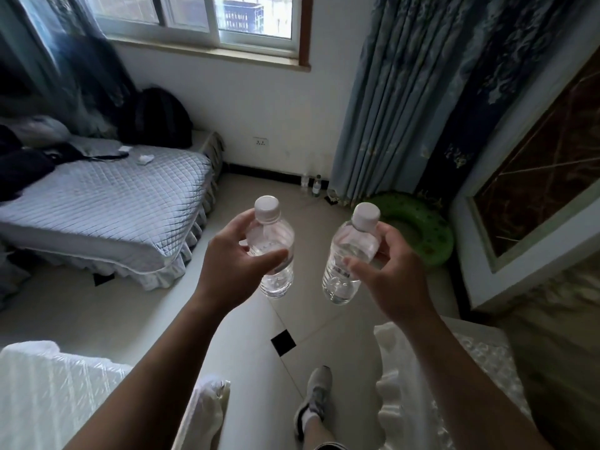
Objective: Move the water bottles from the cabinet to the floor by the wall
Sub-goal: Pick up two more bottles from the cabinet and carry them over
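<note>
1. We see a tiled floor (156, 316) running to the far wall (259, 102) under a window (194, 17), with a bed (107, 203) along its left edge and a curtain (389, 92) hanging in the far right corner.
2. A green ring (431, 228) lies on the floor at the foot of the curtain, just right of our hands.
3. Our left hand (233, 264) is curled about halfway round the left bottle (276, 251), thumb across the front, fingers behind, holding it upright in the air above the floor.
4. Our right hand (393, 274) is curled much the same round the right bottle (347, 264), thumb on its label, fingers behind; this one tilts a little, cap to the right.
5. Both held bottles are clear plastic with white screw caps. Each is filled with clear water nearly to the neck. The two are near each other but not touching.
6. One shoe (315, 397) stands on the floor below our arms.
7. Two small bottles (311, 185) stand upright on the floor against the far wall, beside the curtain's left edge, one with a darker cap; their contents are too small to tell.
</note>
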Available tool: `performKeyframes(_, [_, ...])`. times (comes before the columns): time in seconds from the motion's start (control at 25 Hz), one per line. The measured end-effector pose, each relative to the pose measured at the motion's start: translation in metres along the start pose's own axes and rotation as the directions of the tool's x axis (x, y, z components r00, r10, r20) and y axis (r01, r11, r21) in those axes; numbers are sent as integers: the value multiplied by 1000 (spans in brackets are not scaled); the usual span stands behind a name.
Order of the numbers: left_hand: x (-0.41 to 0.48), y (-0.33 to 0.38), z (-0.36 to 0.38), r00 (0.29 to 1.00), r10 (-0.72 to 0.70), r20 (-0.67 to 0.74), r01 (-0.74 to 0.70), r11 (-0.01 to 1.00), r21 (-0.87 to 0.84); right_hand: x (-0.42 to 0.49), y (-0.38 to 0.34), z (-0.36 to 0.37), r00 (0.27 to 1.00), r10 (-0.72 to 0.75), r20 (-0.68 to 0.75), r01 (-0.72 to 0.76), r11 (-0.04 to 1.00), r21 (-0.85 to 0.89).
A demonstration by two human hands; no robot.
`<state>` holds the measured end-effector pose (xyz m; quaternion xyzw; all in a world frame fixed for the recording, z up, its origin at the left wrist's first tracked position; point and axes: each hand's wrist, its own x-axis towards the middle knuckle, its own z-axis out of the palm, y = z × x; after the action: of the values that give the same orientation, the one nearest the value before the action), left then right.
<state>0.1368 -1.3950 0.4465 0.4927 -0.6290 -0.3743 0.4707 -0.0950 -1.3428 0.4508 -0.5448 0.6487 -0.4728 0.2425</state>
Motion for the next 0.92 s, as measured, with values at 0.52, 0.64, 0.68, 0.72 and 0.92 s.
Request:
performKeyframes(0.52, [241,-48,47,988,-102,-119,107,994,38,282,42,55,979,-47,200,38,998,51])
performKeyframes(0.64, [289,-59,44,985,-107,-133,113,993,35,332,45,72,976,-52,213,44,998,45])
performKeyframes(0.68, [306,-64,42,983,-117,-141,121,992,23,349,44,81,972,-53,227,45,998,42])
performKeyframes(0.72, [325,-70,39,981,-123,-148,127,992,13,366,44,90,969,-52,242,44,998,39])
performKeyframes(0.92, [415,-104,19,984,-116,-138,119,993,8,453,42,150,963,-50,264,42,999,32])
